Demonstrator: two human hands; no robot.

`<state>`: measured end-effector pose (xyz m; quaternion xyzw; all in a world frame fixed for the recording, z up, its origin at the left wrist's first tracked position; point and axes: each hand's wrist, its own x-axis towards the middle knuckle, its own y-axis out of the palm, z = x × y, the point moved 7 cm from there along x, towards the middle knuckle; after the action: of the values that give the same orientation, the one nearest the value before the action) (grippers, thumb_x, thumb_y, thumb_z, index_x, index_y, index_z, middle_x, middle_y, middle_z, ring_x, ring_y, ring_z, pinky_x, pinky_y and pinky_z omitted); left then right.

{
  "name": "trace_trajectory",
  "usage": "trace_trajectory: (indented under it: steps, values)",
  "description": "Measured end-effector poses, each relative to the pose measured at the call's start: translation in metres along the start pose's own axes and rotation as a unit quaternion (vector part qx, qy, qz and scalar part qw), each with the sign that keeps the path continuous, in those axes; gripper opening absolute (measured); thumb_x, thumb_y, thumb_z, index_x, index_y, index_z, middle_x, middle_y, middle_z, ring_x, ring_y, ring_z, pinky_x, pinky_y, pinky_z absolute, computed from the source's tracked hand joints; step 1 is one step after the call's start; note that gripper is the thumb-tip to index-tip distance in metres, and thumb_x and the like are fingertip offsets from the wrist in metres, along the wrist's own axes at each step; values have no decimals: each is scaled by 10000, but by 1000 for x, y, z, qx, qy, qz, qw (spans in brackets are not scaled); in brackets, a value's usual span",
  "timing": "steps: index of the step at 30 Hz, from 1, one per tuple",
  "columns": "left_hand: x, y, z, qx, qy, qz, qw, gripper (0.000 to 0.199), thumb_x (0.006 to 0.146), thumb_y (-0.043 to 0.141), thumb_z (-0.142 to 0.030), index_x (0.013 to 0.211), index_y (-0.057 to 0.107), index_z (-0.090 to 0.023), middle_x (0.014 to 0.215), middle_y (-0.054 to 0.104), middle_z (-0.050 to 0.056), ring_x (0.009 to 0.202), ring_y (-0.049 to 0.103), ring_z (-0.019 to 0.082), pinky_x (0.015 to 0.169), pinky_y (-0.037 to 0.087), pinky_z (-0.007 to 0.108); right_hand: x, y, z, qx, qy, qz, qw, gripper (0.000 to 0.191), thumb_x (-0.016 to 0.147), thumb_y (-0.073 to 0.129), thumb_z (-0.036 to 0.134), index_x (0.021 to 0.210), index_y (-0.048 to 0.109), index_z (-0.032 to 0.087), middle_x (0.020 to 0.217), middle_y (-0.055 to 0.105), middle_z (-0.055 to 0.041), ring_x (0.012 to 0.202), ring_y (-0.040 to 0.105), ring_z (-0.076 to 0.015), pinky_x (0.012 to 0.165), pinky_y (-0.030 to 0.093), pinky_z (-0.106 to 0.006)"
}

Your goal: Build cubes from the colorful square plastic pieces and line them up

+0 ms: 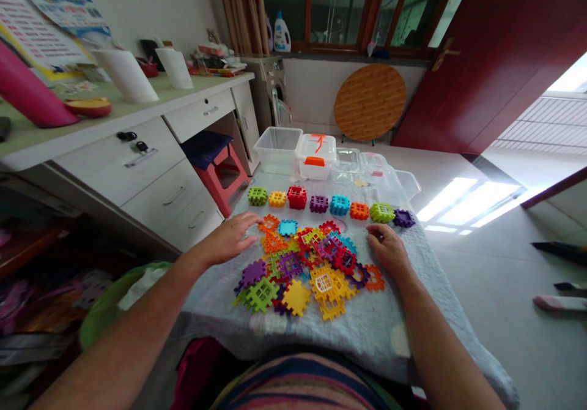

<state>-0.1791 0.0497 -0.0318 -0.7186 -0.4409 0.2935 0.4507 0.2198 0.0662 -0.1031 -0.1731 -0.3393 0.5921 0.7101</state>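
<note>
My left hand [236,237] is open at the left edge of a heap of plastic interlocking tiles, fingers stretched towards an orange tile [270,223]. Its fingertips are close to that tile; I cannot tell if they touch it. On the heap's right, my right hand [389,248] rests on the cloth with fingers curled in and nothing visible in them. The heap mixes a yellow tile [297,297], a green tile [262,294], a purple tile [254,272], a light blue tile [288,227] and several others, many overlapping. One yellow window tile [323,283] has a white grid.
Behind the heap stands a row of tile stacks sorted by colour, including a red stack [297,197] and a blue stack [340,205]. Farther back are a clear open bin [278,150], a lidded box [316,155] and clear lids. A desk [137,153] borders the left.
</note>
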Motion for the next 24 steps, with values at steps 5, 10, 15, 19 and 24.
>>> trace_trajectory:
  steps: [5, 10, 15, 19, 24]
  values:
    - [-54, 27, -19, -81, -14, 17, 996, 794, 703, 718, -588, 1406, 450, -337, 1508, 401, 80, 1402, 369, 294, 1167, 310, 448, 0, -1, 2, -3, 1, -1, 1000, 291, 760, 520, 357, 942, 661, 180, 870, 670, -63, 737, 593, -198, 757, 499, -367]
    - [-77, 56, -26, -73, -1, 21, 997, 1163, 462, 867, -580, 1484, 359, -356, 1568, 286, 124, 1446, 266, 379, 1163, 289, 540, 0, -3, 5, -9, -5, -14, 1000, 288, 746, 526, 356, 922, 676, 184, 853, 680, -63, 708, 585, -195, 738, 498, -363]
    - [-69, 61, -17, -75, -27, 12, 997, 937, 619, 808, -529, 1446, 422, -316, 1541, 339, 125, 1418, 341, 339, 1177, 291, 494, 0, -3, 3, -1, 0, -13, 1000, 297, 749, 525, 363, 930, 677, 183, 849, 682, -62, 704, 586, -194, 729, 500, -361]
    - [-61, 53, -12, -100, -32, -35, 994, 681, 761, 695, -422, 1391, 483, -274, 1461, 458, 110, 1365, 426, 295, 1166, 328, 446, 0, -2, 1, 3, -1, -7, 1000, 306, 755, 525, 368, 942, 671, 175, 867, 683, -71, 725, 596, -200, 738, 502, -366]
    - [-56, 50, 0, -150, -80, -108, 979, 636, 785, 648, -367, 1383, 459, -260, 1381, 546, 85, 1279, 519, 271, 1135, 371, 454, 1, -1, 1, 4, -3, -6, 1000, 291, 757, 529, 368, 929, 672, 182, 862, 687, -68, 747, 608, -205, 749, 504, -368]
